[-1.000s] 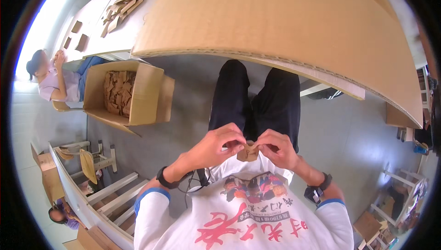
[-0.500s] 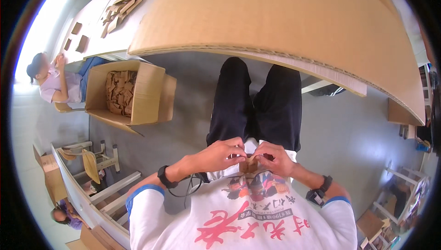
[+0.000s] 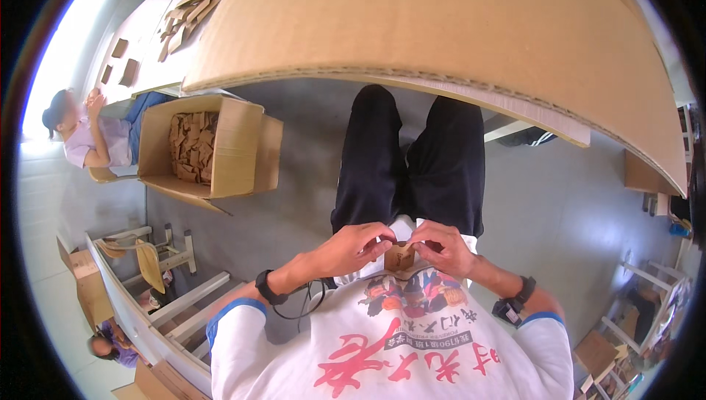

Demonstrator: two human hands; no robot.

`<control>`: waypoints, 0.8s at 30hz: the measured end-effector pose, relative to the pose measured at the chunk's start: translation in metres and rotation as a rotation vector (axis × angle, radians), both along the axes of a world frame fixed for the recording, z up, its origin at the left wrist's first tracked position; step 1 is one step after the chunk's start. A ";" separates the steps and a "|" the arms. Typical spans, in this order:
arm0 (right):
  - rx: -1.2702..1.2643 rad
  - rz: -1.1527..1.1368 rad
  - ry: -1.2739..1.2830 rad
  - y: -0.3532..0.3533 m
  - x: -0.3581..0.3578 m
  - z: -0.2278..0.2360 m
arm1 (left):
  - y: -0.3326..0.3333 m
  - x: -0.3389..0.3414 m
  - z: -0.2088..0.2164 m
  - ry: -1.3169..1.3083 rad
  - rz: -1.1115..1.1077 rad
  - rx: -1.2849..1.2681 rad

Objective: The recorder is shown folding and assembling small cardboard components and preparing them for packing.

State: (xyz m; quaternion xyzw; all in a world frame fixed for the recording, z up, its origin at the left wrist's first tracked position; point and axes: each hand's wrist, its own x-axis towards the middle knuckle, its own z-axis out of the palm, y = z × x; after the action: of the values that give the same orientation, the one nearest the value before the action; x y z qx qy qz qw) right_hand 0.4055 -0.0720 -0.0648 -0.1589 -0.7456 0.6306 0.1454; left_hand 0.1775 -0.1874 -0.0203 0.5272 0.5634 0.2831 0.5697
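Close to my shirt, above my lap, I hold a small brown kraft cardboard box [image 3: 399, 258] with dark print on its face. My left hand [image 3: 358, 245] pinches its upper left edge between thumb and fingers. At the upper right edge, my right hand [image 3: 443, 248] pinches it the same way. The top of the little box looks notched or partly folded between my fingertips. Its lower part hangs free, and its back is hidden.
A large cardboard sheet [image 3: 441, 25] covers the table in front of me. To the left stands an open carton [image 3: 237, 150] with many brown folded pieces [image 3: 193, 148]. More flat pieces [image 3: 191, 14] lie on the white table, where a co-worker [image 3: 95, 131] sits.
My fingertips have shifted at the top of the small box, and more of its printed face shows now. The view has moved slightly.
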 end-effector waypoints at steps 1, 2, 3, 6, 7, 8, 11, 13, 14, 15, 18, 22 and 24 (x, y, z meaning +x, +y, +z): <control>0.002 -0.003 0.012 0.000 -0.001 0.000 | 0.000 0.000 -0.002 0.039 -0.041 0.024; 0.001 -0.002 0.011 -0.001 -0.002 -0.001 | 0.000 0.000 -0.002 0.038 -0.041 0.023; 0.038 -0.015 0.041 -0.001 -0.002 -0.002 | 0.001 0.001 -0.002 0.057 -0.036 0.031; 0.141 -0.037 0.079 -0.003 -0.006 0.004 | 0.003 0.005 -0.005 0.113 -0.030 0.048; 0.207 -0.046 0.085 -0.003 -0.007 0.008 | 0.004 0.006 -0.006 0.149 -0.029 0.057; 0.211 -0.044 0.089 -0.003 -0.006 0.009 | 0.005 0.008 -0.005 0.152 -0.027 0.061; 0.748 0.075 0.023 -0.001 -0.007 0.021 | 0.005 0.008 -0.004 0.095 -0.023 -0.114; 0.824 0.159 -0.031 0.001 -0.014 0.031 | 0.004 0.008 -0.009 0.065 -0.014 -0.107; 0.895 0.238 -0.096 0.001 -0.016 0.034 | 0.003 0.010 -0.013 0.028 -0.013 -0.105; 0.890 0.273 -0.107 0.000 -0.018 0.035 | 0.002 0.012 -0.017 0.031 -0.016 -0.047; 0.888 0.332 -0.076 0.006 -0.023 0.028 | 0.005 0.010 -0.013 0.076 -0.046 -0.025; 0.851 0.408 -0.113 0.013 -0.032 0.022 | -0.001 0.007 -0.015 0.142 0.010 0.184; 0.733 0.516 -0.213 0.022 -0.041 0.026 | -0.005 0.006 -0.021 0.188 0.003 0.218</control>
State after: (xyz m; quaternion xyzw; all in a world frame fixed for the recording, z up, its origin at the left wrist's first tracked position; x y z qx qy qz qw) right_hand 0.3646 -0.0502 -0.0387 0.0296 -0.9454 0.3210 -0.0473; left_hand 0.1835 -0.1924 -0.0413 0.6093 0.5810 0.2927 0.4533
